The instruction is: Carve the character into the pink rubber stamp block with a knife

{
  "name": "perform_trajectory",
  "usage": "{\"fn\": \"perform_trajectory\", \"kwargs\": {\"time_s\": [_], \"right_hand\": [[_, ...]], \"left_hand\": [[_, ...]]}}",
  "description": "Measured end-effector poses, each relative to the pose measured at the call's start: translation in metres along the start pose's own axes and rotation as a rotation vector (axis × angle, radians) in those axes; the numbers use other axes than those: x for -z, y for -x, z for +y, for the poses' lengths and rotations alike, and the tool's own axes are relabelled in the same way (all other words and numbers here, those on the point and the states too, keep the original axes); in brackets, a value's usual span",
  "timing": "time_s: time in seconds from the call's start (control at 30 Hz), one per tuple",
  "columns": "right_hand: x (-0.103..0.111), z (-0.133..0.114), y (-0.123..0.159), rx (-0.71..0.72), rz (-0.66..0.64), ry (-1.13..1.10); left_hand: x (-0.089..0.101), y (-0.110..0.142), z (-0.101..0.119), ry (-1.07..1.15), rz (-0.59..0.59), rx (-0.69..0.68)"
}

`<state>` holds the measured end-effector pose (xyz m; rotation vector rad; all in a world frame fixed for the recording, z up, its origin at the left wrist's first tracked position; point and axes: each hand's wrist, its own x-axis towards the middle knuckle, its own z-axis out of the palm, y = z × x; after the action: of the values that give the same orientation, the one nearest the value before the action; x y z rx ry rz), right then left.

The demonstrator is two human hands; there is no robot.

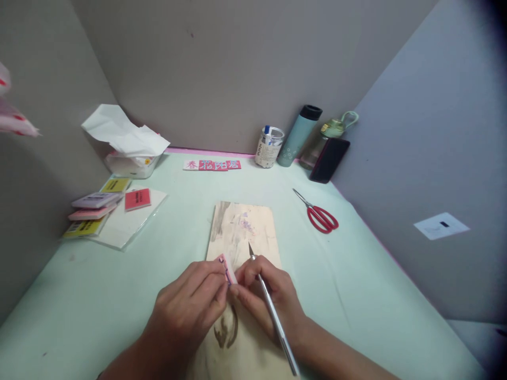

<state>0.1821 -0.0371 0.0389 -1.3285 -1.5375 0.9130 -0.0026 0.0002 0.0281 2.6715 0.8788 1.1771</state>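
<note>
Over a rectangular wooden board (261, 224), left hand (190, 303) and right hand (284, 289) pinch a pink block (227, 269), the right also gripping a slender metallic knife (274, 312).

One knife (274, 316), one board (263, 221), four lettered tiles (206, 165), two bottles (298, 138).

A pale green tabletop (368, 285) carries a wooden board (263, 224). Beyond the board are character tiles (214, 165), a glass jar (266, 153) and a teal bottle (298, 140); to its right, red-handled scissors (322, 218); to its left, a wrapped packet (125, 226) and, farther back, a plastic tub (137, 169).
</note>
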Motion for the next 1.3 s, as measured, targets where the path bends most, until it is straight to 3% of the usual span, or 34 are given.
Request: {"fn": "perform_trajectory", "kwargs": {"time_s": [0.13, 0.53, 0.77, 1.07, 1.3], "right_hand": [[0.0, -0.002, -0.001, -0.012, 0.006, -0.019], [-0.001, -0.005, -0.005, -0.189, 0.019, -0.239], [-0.001, -0.001, -0.006, -0.223, 0.05, -0.323], [0.001, -0.003, -0.011, -0.342, 0.056, -0.463], [0.0, -0.001, -0.012, -0.318, 0.076, -0.484]], "left_hand": [[-0.002, 0.0, -0.002, 0.04, 0.03, 0.051], [-0.001, -0.008, -0.008, 0.396, 0.049, 0.439], [-0.004, -0.007, -0.011, 0.588, 0.063, 0.62], [0.003, -0.009, -0.017, 0.99, 0.085, 0.932], [0.0, -0.005, -0.013, 0.896, 0.117, 0.812]]}}
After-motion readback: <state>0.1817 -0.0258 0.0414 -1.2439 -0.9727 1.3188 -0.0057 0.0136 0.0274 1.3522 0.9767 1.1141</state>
